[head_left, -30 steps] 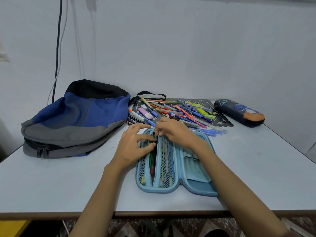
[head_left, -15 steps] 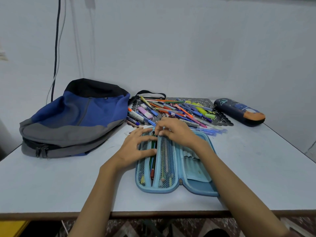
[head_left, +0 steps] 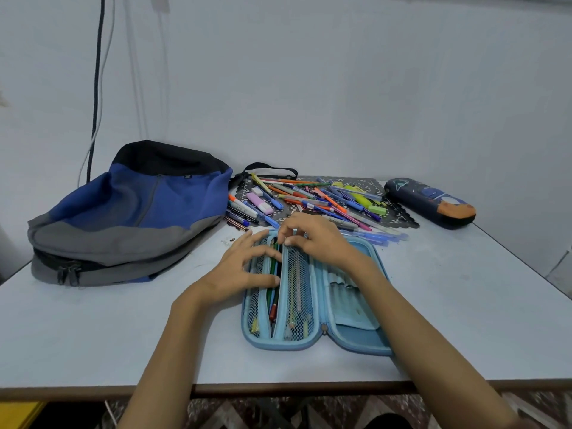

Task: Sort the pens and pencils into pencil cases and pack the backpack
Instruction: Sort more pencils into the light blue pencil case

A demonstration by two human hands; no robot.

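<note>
- pale grey table (head_left: 93,329) against a plain white wall (head_left: 309,88); two bare forearms reach in from the near edge.
- right hand (head_left: 315,243): fingers curled, with thumb and fingertips (head_left: 282,237) pinching the top end of the mesh flap (head_left: 297,289) that stands in the middle of the open case.
- left hand (head_left: 241,270): fingers spread and loosely bent, gripping nothing. they rest on the left mesh pocket, and the thumb (head_left: 274,280) presses at its inner edge, just beside the flap.
- in the gap between pocket and flap, a few pencils (head_left: 274,294) lie lengthwise, green, blue and red. more thin ones show through the mesh of the flap.
- blue pencil case (head_left: 349,339) lies unzipped and flat near the front edge of the table. its right half shows a row of loops and a flat pocket, and the right forearm crosses over it.
- just behind the case, a loose heap of pens and markers (head_left: 325,202) lies on a dark lace mat (head_left: 399,215), some spilling off it toward the case.
- backpack (head_left: 133,218), blue, grey and black, lies on its side at the far left of the table, touching the heap's left end. its black strap loops behind the pens.
- dark pencil case (head_left: 430,201) with an orange end lies closed at the far right, near the mat's corner.
- two cables (head_left: 97,88) hang down the wall behind the backpack.
</note>
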